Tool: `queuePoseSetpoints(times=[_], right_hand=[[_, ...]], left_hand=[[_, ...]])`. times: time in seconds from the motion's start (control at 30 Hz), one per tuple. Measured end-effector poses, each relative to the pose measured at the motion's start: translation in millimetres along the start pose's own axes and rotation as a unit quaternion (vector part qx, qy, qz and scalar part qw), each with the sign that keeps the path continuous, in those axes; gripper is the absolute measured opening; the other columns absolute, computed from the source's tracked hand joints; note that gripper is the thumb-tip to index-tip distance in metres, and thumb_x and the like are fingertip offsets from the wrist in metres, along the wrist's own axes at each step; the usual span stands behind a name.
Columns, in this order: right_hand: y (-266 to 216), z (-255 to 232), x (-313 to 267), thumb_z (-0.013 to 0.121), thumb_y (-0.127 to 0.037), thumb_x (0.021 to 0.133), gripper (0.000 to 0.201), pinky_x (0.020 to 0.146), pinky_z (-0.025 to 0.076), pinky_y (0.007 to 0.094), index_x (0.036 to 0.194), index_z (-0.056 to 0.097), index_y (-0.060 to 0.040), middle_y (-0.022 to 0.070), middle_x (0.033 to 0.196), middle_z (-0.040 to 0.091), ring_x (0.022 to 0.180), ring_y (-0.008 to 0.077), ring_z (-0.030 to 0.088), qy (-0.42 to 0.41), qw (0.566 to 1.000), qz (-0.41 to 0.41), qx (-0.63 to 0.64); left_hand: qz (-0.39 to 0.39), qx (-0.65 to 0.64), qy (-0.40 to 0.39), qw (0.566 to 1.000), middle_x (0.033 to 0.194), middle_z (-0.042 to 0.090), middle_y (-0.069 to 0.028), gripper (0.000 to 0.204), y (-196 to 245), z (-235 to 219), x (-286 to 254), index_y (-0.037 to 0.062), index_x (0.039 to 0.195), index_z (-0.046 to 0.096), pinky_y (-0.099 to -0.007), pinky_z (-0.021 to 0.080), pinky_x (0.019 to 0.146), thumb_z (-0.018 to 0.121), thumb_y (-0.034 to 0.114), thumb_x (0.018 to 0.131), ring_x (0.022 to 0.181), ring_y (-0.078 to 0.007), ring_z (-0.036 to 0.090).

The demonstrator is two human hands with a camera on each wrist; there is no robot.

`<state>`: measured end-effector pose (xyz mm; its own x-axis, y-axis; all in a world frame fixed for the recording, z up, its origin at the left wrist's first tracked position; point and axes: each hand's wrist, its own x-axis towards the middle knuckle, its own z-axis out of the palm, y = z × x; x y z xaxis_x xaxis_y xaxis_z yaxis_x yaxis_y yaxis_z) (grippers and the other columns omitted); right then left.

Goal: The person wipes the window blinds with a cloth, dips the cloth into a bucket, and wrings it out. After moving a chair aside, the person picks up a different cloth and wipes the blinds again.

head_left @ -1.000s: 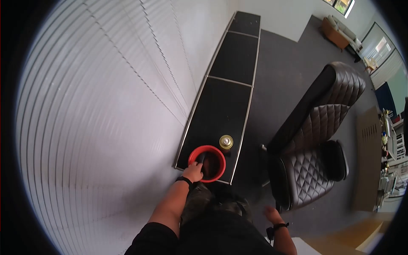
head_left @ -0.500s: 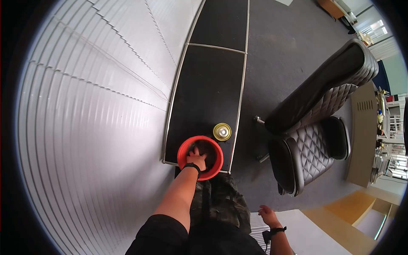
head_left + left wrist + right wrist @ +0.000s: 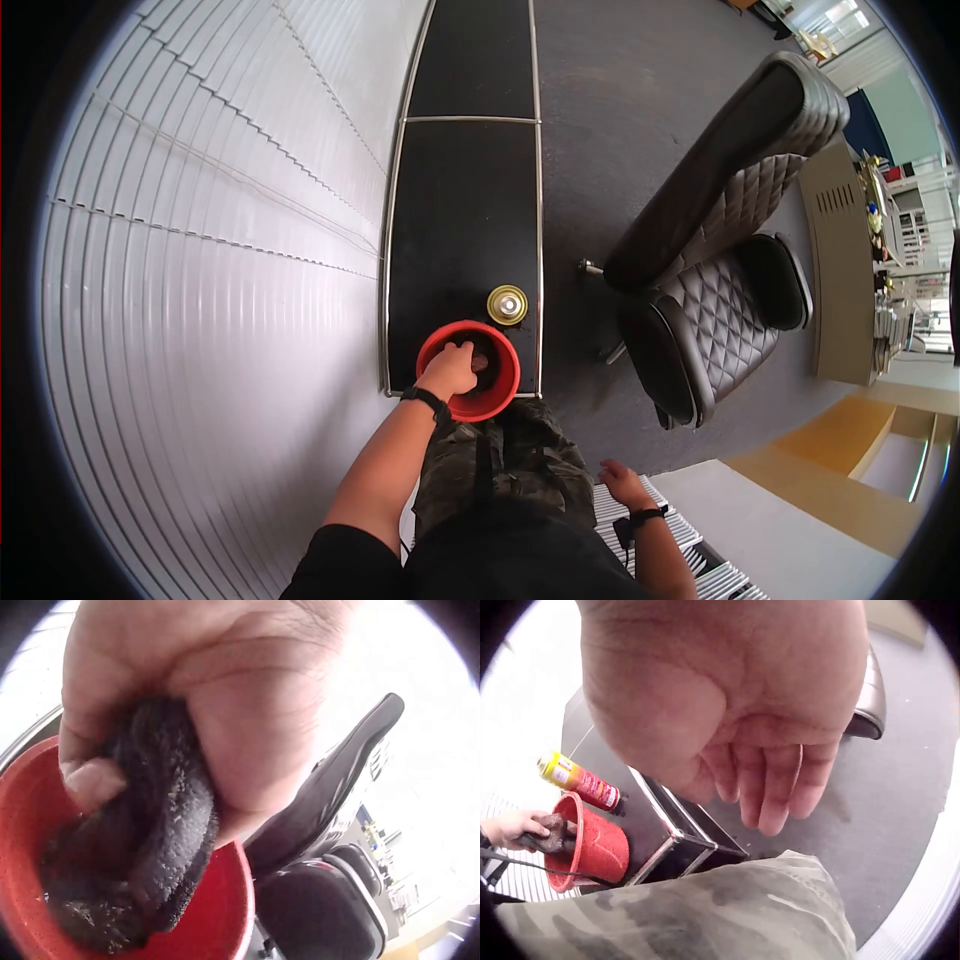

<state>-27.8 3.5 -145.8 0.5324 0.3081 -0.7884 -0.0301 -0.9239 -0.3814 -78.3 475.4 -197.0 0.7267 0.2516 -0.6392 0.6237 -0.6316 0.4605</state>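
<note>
In the head view my left hand [image 3: 448, 373] reaches over the rim of a red bucket [image 3: 514, 380] standing at the near end of a low black cabinet [image 3: 460, 210]. The left wrist view shows the fingers curled round a bunched dark grey cloth [image 3: 176, 817], which looks wet and hangs within the bucket's mouth. My right hand [image 3: 625, 486] hangs idle beside my right leg, its fingers loosely bent and nothing in them; the right wrist view shows its palm [image 3: 727, 690]. Just beyond the bucket stands a yellow and red spray can [image 3: 577, 781].
White slatted blinds [image 3: 230, 330] run along the cabinet's left side. A black quilted armchair [image 3: 715, 330] stands on the grey floor to the right. My legs in camouflage trousers [image 3: 500, 455] are close against the cabinet's near end. A desk [image 3: 840, 260] is farther right.
My left hand, deep in the bucket half a second ago, has come up with the cloth in its grip. The head view has tilted down and turned. My right hand stays at my side.
</note>
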Motion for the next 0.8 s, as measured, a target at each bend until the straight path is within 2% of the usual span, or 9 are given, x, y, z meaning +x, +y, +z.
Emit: queuePoseSetpoints(times=[0.1, 0.2, 0.23, 0.3, 0.43, 0.53, 0.6, 0.73, 0.8], right_hand=[[-6.5, 2.0, 18.1, 0.064, -0.024, 0.093, 0.04, 0.089, 0.053, 0.0382, 0.127, 0.063, -0.0042, 0.0184, 0.108, 0.072, 0.103, 0.0304, 0.07, 0.007, 0.999, -0.038, 0.013], [-29.7, -3.1, 27.2, 0.063, -0.025, 0.093, 0.04, 0.09, 0.053, 0.0389, 0.128, 0.063, -0.0044, 0.0183, 0.108, 0.072, 0.103, 0.0308, 0.07, 0.017, 0.998, -0.066, 0.001], [-36.3, -5.5, 28.9, 0.063, -0.025, 0.093, 0.04, 0.09, 0.053, 0.0389, 0.128, 0.063, -0.0044, 0.0183, 0.108, 0.072, 0.103, 0.0308, 0.07, 0.019, 0.998, -0.066, 0.001], [-48.0, -8.7, 29.7, 0.062, -0.025, 0.094, 0.04, 0.09, 0.053, 0.0387, 0.128, 0.063, -0.0044, 0.0185, 0.107, 0.072, 0.104, 0.0313, 0.069, 0.014, 0.998, -0.069, 0.009], [-61.9, -12.6, 19.6, 0.062, -0.026, 0.094, 0.04, 0.091, 0.053, 0.0386, 0.127, 0.063, -0.0046, 0.0192, 0.11, 0.072, 0.105, 0.0317, 0.069, 0.003, 0.998, -0.057, 0.021], [-49.8, -4.4, 10.1, 0.063, -0.027, 0.094, 0.04, 0.092, 0.053, 0.039, 0.127, 0.063, -0.005, 0.0195, 0.112, 0.071, 0.107, 0.0324, 0.068, 0.008, 0.999, -0.031, 0.018], [-39.6, -2.3, 2.3, 0.062, -0.028, 0.094, 0.04, 0.093, 0.052, 0.0391, 0.128, 0.063, -0.0056, 0.0195, 0.114, 0.071, 0.11, 0.0329, 0.067, 0.004, 1.0, -0.011, 0.0], [-25.3, 1.0, -9.9, 0.062, -0.028, 0.095, 0.04, 0.095, 0.052, 0.0395, 0.128, 0.063, -0.0056, 0.0196, 0.114, 0.071, 0.112, 0.0336, 0.066, -0.003, 1.0, 0.022, -0.016], [-16.8, 4.0, -13.5, 0.063, -0.029, 0.095, 0.04, 0.095, 0.052, 0.0399, 0.127, 0.063, -0.0056, 0.0195, 0.115, 0.07, 0.113, 0.0336, 0.066, -0.007, 1.0, 0.021, 0.0]], left_hand=[[0.02, -0.031, 0.034, 0.999, 0.113, 0.064, -0.0297, 0.035, 18.2, -19.7, -26.8, 0.0008, 0.114, 0.062, -0.0502, 0.053, 0.092, 0.063, 0.018, 0.085, 0.103, -0.0453, 0.064], [0.0, -0.036, 0.007, 0.999, 0.114, 0.066, -0.025, 0.031, 35.2, -39.1, -48.2, 0.0014, 0.111, 0.064, -0.0498, 0.053, 0.091, 0.062, 0.023, 0.089, 0.105, -0.0434, 0.064], [0.002, -0.035, 0.007, 0.999, 0.114, 0.066, -0.025, 0.031, 33.1, -34.3, -48.9, 0.0014, 0.111, 0.064, -0.0498, 0.053, 0.091, 0.062, 0.023, 0.089, 0.105, -0.0434, 0.064], [-0.019, -0.09, 0.1, 0.991, 0.12, 0.064, -0.023, 0.032, 25.2, -18.9, -45.8, 0.0024, 0.111, 0.065, -0.0504, 0.053, 0.09, 0.06, 0.027, 0.093, 0.107, -0.0418, 0.064], [-0.043, -0.103, 0.141, 0.984, 0.126, 0.059, -0.0236, 0.034, 14.9, 9.3, -26.2, 0.0043, 0.115, 0.066, -0.0518, 0.053, 0.091, 0.058, 0.03, 0.094, 0.107, -0.0437, 0.063], [-0.07, -0.084, 0.105, 0.988, 0.135, 0.053, -0.0204, 0.036, 7.4, 27.5, -13.3, 0.0055, 0.116, 0.066, -0.0534, 0.052, 0.093, 0.059, 0.032, 0.093, 0.117, -0.0441, 0.058], [-0.077, 0.051, 0.1, 0.991, 0.148, 0.044, -0.0171, 0.043, 9.0, 32.9, -10.4, 0.0086, 0.126, 0.064, -0.053, 0.048, 0.1, 0.061, 0.03, 0.09, 0.134, -0.0417, 0.045], [-0.066, 0.139, 0.06, 0.986, 0.159, 0.032, -0.0144, 0.054, 0.4, 54.4, 4.8, 0.0117, 0.138, 0.058, -0.0519, 0.043, 0.107, 0.063, 0.026, 0.086, 0.145, -0.0365, 0.032], [-0.127, 0.098, -0.04, 0.986, 0.164, 0.022, -0.0144, 0.063, -1.9, 60.4, 15.4, 0.0139, 0.146, 0.051, -0.0514, 0.038, 0.111, 0.062, 0.024, 0.085, 0.148, -0.0346, 0.027]])
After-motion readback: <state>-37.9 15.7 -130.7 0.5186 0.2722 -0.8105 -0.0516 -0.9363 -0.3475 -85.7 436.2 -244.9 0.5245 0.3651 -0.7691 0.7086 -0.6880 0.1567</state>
